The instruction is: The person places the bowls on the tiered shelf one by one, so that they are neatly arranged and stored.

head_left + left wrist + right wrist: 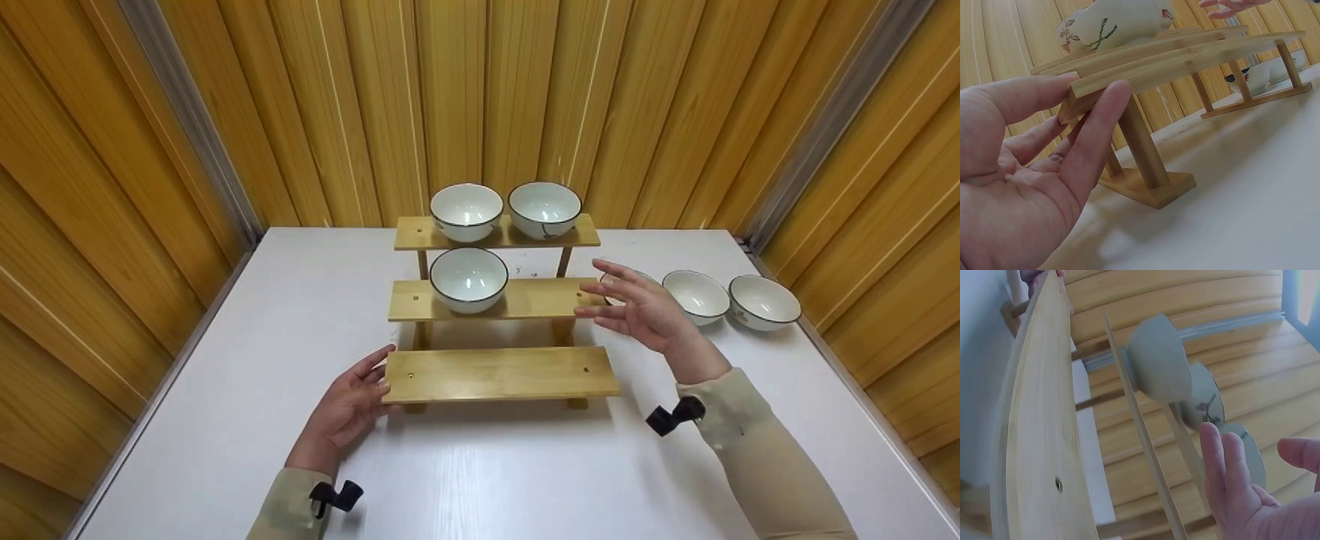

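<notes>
A three-step wooden rack stands on the table. At its lowest step's left end, my left hand holds the board's corner between thumb and fingers, seen closer in the left wrist view, where the hand grips the board. Two white bowls sit upright on the top step; another bowl sits left of centre on the middle step. My right hand, empty with fingers extended, hovers by the middle step's right end, partly hiding a bowl behind it.
Two more bowls stand side by side on the white table at the right, near its edge. Yellow wood-look panels rise behind the table and along both sides.
</notes>
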`<state>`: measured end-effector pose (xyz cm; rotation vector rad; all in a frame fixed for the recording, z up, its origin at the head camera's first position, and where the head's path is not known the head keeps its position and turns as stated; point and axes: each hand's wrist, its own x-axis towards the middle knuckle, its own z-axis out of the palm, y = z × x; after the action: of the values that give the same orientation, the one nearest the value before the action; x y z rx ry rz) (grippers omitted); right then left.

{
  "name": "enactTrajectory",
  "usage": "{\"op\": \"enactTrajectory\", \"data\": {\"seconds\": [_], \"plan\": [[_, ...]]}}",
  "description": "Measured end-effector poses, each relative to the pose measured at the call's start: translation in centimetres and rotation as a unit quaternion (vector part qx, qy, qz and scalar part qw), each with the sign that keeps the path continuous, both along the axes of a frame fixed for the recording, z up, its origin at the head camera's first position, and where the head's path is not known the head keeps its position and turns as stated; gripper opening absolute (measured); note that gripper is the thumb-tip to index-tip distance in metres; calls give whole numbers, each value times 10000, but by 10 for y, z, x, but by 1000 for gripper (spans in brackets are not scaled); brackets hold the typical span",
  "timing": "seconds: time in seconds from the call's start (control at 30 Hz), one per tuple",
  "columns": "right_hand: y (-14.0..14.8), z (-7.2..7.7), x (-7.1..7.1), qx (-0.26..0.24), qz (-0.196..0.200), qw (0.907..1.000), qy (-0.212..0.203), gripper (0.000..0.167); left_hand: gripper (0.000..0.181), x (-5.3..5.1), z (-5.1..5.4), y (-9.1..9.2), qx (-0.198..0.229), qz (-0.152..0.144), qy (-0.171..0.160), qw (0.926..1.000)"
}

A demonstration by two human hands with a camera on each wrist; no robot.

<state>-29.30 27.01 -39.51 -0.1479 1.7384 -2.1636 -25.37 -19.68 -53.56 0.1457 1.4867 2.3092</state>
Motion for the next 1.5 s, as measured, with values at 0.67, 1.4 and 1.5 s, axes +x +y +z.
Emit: {"op": "enactTrajectory", "data": {"seconds": [0.67, 1.4, 1.5], "plan": [[122, -18, 20, -1454, -947, 9844, -304, 26, 73, 1, 1, -2, 98, -69, 20, 9999], [217, -67, 23, -2177, -3366, 8974, -1844, 50, 72, 1, 0, 1, -56, 95, -34, 9999], [223, -70, 20, -2589, -3437, 8804, -1993, 73, 72, 1, -1, 2, -86, 125, -35, 9999]]}}
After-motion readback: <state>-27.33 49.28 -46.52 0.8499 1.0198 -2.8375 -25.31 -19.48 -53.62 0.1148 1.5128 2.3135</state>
